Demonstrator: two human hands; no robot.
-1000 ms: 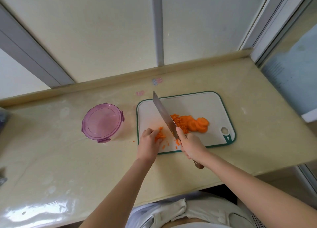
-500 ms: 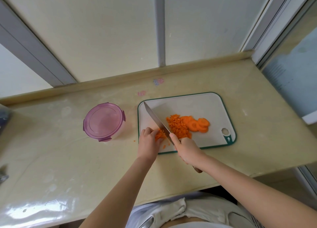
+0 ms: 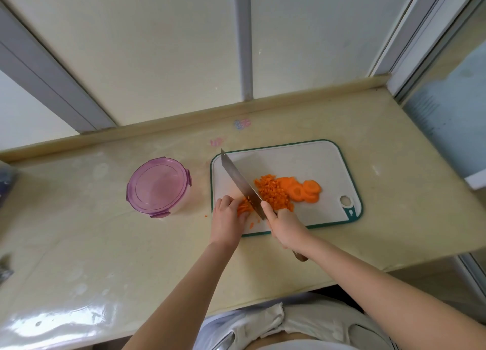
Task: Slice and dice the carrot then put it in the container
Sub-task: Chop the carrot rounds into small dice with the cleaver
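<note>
Fingers (image 3: 226, 202) of the left hand (image 3: 226, 219) are curled down over a small clump of carrot (image 3: 244, 207), pinning it to the cutting board (image 3: 289, 160) with the tips tucked back, which I judge is meant to keep them clear of the edge. Just beside them the knife (image 3: 240, 182) is down on the clump, its blade slanting toward the back edge of the bench (image 3: 105, 244). The right hand (image 3: 286, 226) grips the handle, fingers wrapped round it and the forefinger laid up along the blade (a steadier hold for fine chopping, probably). Past the blade lies a heap of dice (image 3: 273, 193), and beyond that, toward the bench's right edge, a few round slices (image 3: 302, 192) wait uncut, so the dicing seems roughly half done. Apart from the board, toward the left edge, the container (image 3: 182, 207) stands with its purple lid (image 3: 157, 184) on, within easy reach for the transfer but needing to be opened first.
</note>
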